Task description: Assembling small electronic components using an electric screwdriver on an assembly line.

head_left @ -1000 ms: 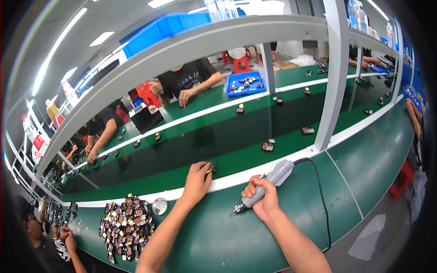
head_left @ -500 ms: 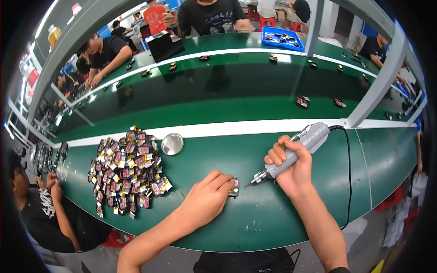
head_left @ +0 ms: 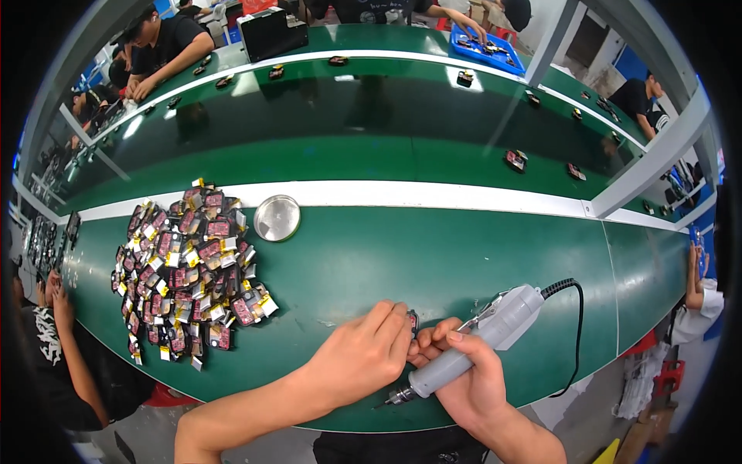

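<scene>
- Two hands meet at the near edge of the green tabletop point(head_left: 433, 255). The left hand point(head_left: 363, 357) lies palm down, its fingers curled onto a small dark part point(head_left: 413, 320) that shows only as a sliver at the fingertips.
- The right hand point(head_left: 464, 379) is wrapped around a grey electric screwdriver point(head_left: 471, 348). The tool is tilted, with its bit end low toward the person and its corded end up and to the right; a black cable point(head_left: 576, 332) loops away from it.
- The right fingertips touch the left ones just beside the part, so both hands appear to be steadying it.
- A heap of small red-and-black parts point(head_left: 185, 267) lies well apart to the left, and a round metal dish point(head_left: 277, 217) sits just beyond it near the white strip.
- More single parts point(head_left: 515, 160) lie spaced along the far green belt, where other people work.
- Risk, as a judgement: the part is nearly hidden under the fingers, so a bit brought to it could slip off and strike a fingertip.
- A light pinch may let the part spin or skid on the smooth tabletop.
- The cable hangs near the edge; a snag there could jerk the tool off line.
</scene>
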Demonstrator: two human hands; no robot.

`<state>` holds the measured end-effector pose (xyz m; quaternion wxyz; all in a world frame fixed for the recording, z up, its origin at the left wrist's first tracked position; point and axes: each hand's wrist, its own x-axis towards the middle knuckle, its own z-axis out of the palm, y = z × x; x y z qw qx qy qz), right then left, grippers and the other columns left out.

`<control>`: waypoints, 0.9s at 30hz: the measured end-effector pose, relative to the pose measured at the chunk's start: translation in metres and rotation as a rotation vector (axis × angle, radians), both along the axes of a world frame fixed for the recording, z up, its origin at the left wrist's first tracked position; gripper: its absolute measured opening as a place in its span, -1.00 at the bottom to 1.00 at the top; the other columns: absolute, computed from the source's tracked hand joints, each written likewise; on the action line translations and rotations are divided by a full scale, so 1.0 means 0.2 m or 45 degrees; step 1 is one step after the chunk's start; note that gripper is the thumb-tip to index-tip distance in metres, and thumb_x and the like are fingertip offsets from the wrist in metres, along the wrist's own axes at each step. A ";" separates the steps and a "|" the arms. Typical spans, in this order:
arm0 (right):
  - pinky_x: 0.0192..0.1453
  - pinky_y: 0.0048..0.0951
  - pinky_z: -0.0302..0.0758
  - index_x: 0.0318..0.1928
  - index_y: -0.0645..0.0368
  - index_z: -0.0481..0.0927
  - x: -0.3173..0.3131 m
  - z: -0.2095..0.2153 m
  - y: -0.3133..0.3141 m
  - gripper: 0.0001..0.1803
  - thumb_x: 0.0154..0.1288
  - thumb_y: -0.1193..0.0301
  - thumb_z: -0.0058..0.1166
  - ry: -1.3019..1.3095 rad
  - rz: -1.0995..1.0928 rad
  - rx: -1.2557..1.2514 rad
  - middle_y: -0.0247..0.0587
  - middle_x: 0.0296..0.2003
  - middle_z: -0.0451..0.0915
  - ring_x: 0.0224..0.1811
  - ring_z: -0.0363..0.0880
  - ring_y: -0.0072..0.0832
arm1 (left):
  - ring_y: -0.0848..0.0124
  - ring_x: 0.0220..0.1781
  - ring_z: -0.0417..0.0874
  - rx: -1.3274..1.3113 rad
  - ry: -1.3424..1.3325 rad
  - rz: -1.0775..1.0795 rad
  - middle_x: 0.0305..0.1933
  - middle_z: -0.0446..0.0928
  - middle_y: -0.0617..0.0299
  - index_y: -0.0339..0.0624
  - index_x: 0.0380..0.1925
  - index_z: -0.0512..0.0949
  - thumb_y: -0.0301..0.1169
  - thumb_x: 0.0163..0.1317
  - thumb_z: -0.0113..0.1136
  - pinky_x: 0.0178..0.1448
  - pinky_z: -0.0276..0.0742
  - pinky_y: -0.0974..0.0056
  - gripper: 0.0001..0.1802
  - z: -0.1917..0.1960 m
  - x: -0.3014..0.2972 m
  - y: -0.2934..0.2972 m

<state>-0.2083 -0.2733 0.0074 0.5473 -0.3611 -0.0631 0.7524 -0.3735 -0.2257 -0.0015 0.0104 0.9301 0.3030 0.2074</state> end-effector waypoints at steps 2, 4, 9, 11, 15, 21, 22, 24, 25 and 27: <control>0.05 -0.21 0.39 -0.25 0.21 0.42 0.02 0.01 0.01 -0.81 0.21 0.38 0.05 0.011 0.010 0.009 -0.15 -0.35 0.45 -0.20 0.48 -0.29 | 0.19 -0.02 0.55 -0.059 0.032 -0.039 -0.07 0.53 -0.08 -0.51 -0.25 0.54 -0.53 -0.11 0.19 -0.17 0.63 0.29 -0.64 0.01 -0.02 -0.01; -0.10 -0.28 0.38 -0.26 0.20 0.40 0.06 0.07 0.03 -0.83 0.22 0.38 0.01 0.064 0.068 0.061 -0.19 -0.47 0.41 -0.36 0.44 -0.35 | 0.18 -0.01 0.54 -0.074 0.051 -0.047 -0.05 0.52 -0.10 -0.52 -0.23 0.54 -0.53 -0.10 0.19 -0.15 0.63 0.28 -0.63 0.03 -0.03 -0.01; -0.44 -0.44 0.26 -0.31 0.14 0.38 0.13 0.24 0.18 -0.84 0.28 0.32 -0.13 -0.323 -0.172 0.510 -0.42 -0.74 0.22 -0.71 0.22 -0.56 | 0.15 0.03 0.52 -0.136 0.127 -0.108 0.01 0.51 -0.16 -0.56 -0.16 0.53 -0.53 -0.05 0.18 -0.08 0.62 0.26 -0.61 0.07 -0.03 -0.02; -0.53 -0.49 0.22 -0.34 0.11 0.36 0.11 0.23 0.26 -0.82 0.30 0.28 -0.14 -0.459 -0.228 0.595 -0.47 -0.77 0.16 -0.77 0.13 -0.63 | 0.12 0.04 0.52 -0.091 0.224 -0.133 0.03 0.50 -0.18 -0.58 -0.15 0.53 -0.53 -0.01 0.17 -0.04 0.61 0.26 -0.61 0.07 -0.06 -0.01; -0.51 -0.48 0.23 -0.35 0.13 0.34 0.08 0.18 0.35 -0.82 0.31 0.28 -0.15 -0.610 -0.149 0.692 -0.47 -0.77 0.16 -0.77 0.14 -0.61 | 0.11 0.05 0.52 0.009 0.226 -0.156 0.04 0.50 -0.20 -0.59 -0.17 0.54 -0.54 -0.02 0.16 -0.02 0.61 0.25 -0.62 0.04 -0.03 -0.02; -0.59 -0.49 0.24 -0.36 0.24 0.38 0.12 0.12 0.36 -0.83 0.29 0.38 -0.13 -0.442 -0.114 0.737 -0.33 -0.77 0.26 -0.77 0.21 -0.57 | 0.08 0.06 0.52 -0.033 0.270 -0.171 0.04 0.49 -0.24 -0.59 -0.18 0.54 -0.56 -0.04 0.15 0.01 0.60 0.24 -0.62 0.07 -0.02 -0.02; -0.59 -0.50 0.24 -0.36 0.24 0.37 0.11 0.12 0.36 -0.83 0.29 0.38 -0.14 -0.461 -0.105 0.740 -0.34 -0.78 0.25 -0.78 0.21 -0.57 | 0.07 0.06 0.52 -0.030 0.273 -0.170 0.03 0.49 -0.24 -0.60 -0.18 0.54 -0.56 -0.05 0.16 0.02 0.60 0.24 -0.62 0.07 -0.02 -0.02; -0.59 -0.50 0.24 -0.36 0.24 0.37 0.11 0.11 0.37 -0.83 0.30 0.38 -0.14 -0.457 -0.100 0.739 -0.34 -0.79 0.25 -0.78 0.22 -0.57 | 0.07 0.06 0.52 -0.034 0.273 -0.176 0.03 0.48 -0.25 -0.60 -0.18 0.54 -0.57 -0.06 0.16 0.02 0.60 0.23 -0.62 0.06 -0.03 -0.01; -0.59 -0.50 0.24 -0.36 0.24 0.36 0.11 0.10 0.37 -0.83 0.30 0.39 -0.15 -0.454 -0.098 0.750 -0.34 -0.79 0.25 -0.78 0.22 -0.57 | 0.07 0.06 0.52 -0.038 0.258 -0.170 0.03 0.48 -0.25 -0.60 -0.19 0.54 -0.57 -0.06 0.16 0.02 0.59 0.23 -0.62 0.06 -0.03 -0.01; -0.60 -0.50 0.24 -0.35 0.25 0.36 0.11 0.11 0.38 -0.83 0.29 0.39 -0.15 -0.453 -0.092 0.754 -0.34 -0.79 0.25 -0.79 0.22 -0.57 | 0.06 0.06 0.52 -0.047 0.244 -0.163 0.03 0.48 -0.25 -0.60 -0.19 0.54 -0.57 -0.07 0.17 0.03 0.59 0.23 -0.62 0.06 -0.02 -0.01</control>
